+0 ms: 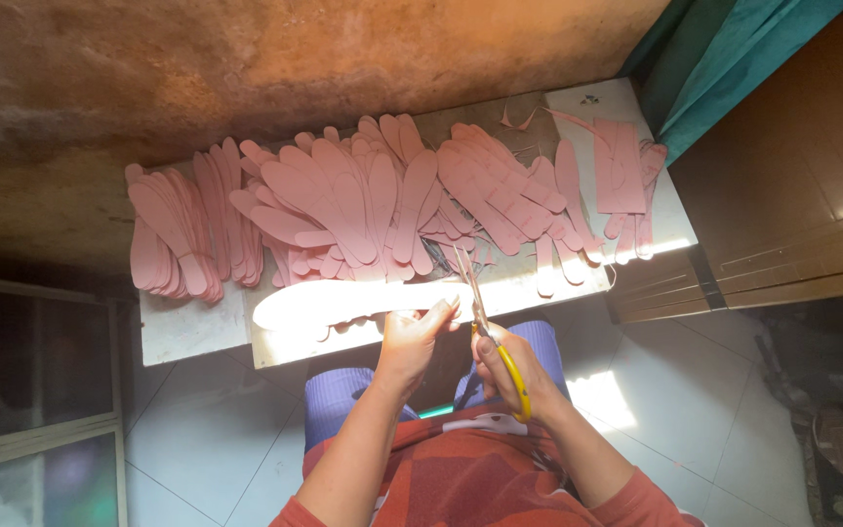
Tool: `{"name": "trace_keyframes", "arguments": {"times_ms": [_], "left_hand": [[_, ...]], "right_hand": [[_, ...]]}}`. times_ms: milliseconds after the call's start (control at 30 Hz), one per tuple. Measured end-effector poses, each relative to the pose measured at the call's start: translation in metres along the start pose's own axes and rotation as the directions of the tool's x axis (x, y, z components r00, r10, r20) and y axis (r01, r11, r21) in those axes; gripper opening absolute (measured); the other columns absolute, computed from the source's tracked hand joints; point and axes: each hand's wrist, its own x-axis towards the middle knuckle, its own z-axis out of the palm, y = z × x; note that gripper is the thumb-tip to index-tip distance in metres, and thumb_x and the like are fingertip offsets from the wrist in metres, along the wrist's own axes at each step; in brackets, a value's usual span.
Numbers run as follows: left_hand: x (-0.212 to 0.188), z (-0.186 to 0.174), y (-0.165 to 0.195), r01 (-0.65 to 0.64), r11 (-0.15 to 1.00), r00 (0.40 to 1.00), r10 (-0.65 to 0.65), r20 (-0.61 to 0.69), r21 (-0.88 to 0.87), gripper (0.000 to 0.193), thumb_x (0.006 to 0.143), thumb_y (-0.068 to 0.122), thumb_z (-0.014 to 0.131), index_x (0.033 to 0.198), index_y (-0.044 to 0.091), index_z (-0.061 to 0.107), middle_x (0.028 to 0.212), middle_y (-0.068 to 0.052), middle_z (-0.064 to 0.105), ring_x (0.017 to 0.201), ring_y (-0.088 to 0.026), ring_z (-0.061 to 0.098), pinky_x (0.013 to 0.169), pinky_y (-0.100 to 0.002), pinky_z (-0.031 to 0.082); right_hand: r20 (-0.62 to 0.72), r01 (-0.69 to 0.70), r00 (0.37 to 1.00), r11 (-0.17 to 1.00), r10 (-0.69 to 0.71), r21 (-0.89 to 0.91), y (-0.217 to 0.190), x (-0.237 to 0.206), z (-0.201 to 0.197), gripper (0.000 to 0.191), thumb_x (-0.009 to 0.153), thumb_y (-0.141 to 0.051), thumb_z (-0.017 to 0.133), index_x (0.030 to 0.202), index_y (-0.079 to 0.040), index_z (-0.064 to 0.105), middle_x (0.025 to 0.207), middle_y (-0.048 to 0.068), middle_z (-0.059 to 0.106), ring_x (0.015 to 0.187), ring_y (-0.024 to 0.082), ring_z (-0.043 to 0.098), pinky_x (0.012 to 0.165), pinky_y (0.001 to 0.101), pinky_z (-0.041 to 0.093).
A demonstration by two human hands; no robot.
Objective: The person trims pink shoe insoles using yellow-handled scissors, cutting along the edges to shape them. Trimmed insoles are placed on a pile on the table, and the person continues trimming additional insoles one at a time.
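My left hand [410, 342] pinches the right end of a long pink insole-shaped foam piece [343, 301] that lies lit by sun along the table's near edge. My right hand [509, 369] grips yellow-handled scissors [485, 322], whose blades point up and away, just right of the piece's end. Both hands hover over my lap at the front of the low white table [187, 337].
Several heaps of pink insole cutouts [343, 205] cover the table from left to right, with flat pink sheets [622, 166] at the far right. A rough brown wall lies beyond. A wooden cabinet [792, 185] stands right, a glass-fronted case [31, 390] left, over tiled floor.
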Motion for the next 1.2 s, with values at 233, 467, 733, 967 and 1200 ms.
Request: {"name": "trace_keyframes", "arguments": {"times_ms": [233, 467, 733, 967, 1200], "left_hand": [[0.002, -0.003, 0.005, 0.031, 0.995, 0.999, -0.033, 0.027, 0.096, 0.017, 0.093, 0.018, 0.072, 0.095, 0.002, 0.076, 0.086, -0.003, 0.073, 0.077, -0.009, 0.065, 0.070, -0.026, 0.054], [0.003, -0.008, 0.006, 0.033, 0.994, 0.999, -0.036, 0.022, 0.108, 0.017, 0.091, 0.018, 0.073, 0.096, 0.002, 0.076, 0.087, -0.003, 0.074, 0.078, -0.010, 0.066, 0.070, -0.026, 0.055], [0.007, -0.016, 0.017, 0.002, 0.986, 0.992, -0.023, 0.124, 0.167, 0.019, 0.089, 0.019, 0.075, 0.096, 0.001, 0.076, 0.085, -0.003, 0.072, 0.076, -0.010, 0.064, 0.067, -0.026, 0.053], [0.009, -0.031, 0.036, 0.097, 0.876, 0.956, -0.214, 0.201, 0.473, 0.024, 0.086, 0.022, 0.077, 0.093, -0.001, 0.076, 0.077, -0.002, 0.069, 0.067, -0.010, 0.061, 0.058, -0.027, 0.048], [0.007, -0.043, 0.043, 0.170, 0.853, 0.895, -0.343, 0.284, 0.494, 0.024, 0.083, 0.019, 0.077, 0.098, 0.000, 0.076, 0.074, -0.002, 0.067, 0.060, -0.010, 0.056, 0.051, -0.027, 0.042]], "right_hand": [[0.042, 0.064, 0.997, 0.997, -0.063, -0.031, -0.007, -0.001, -0.004, 0.072, 0.092, -0.078, 0.036, 0.091, -0.007, 0.050, 0.067, 0.000, 0.046, 0.059, 0.010, 0.047, 0.055, 0.0269, 0.051], [0.014, 0.003, 1.000, 0.999, -0.002, -0.043, -0.001, 0.000, -0.003, 0.068, 0.091, -0.074, 0.039, 0.087, -0.007, 0.051, 0.063, 0.001, 0.049, 0.052, 0.011, 0.052, 0.048, 0.0284, 0.049], [0.057, -0.217, 0.975, 0.972, 0.212, 0.092, 0.006, -0.001, -0.006, 0.053, 0.090, -0.062, 0.050, 0.089, -0.009, 0.053, 0.057, 0.001, 0.041, 0.044, 0.015, 0.041, 0.038, 0.0312, 0.037], [-0.115, -0.192, 0.980, 0.927, 0.163, -0.323, 0.009, 0.003, -0.005, 0.050, 0.089, -0.049, 0.071, 0.076, -0.002, 0.058, 0.063, 0.007, 0.052, 0.060, 0.015, 0.047, 0.055, 0.0359, 0.045], [-0.184, -0.358, 0.933, 0.850, 0.309, -0.387, 0.005, 0.004, -0.003, 0.046, 0.081, -0.048, 0.078, 0.079, -0.003, 0.068, 0.069, 0.013, 0.067, 0.063, 0.021, 0.060, 0.063, 0.0384, 0.051]]}}
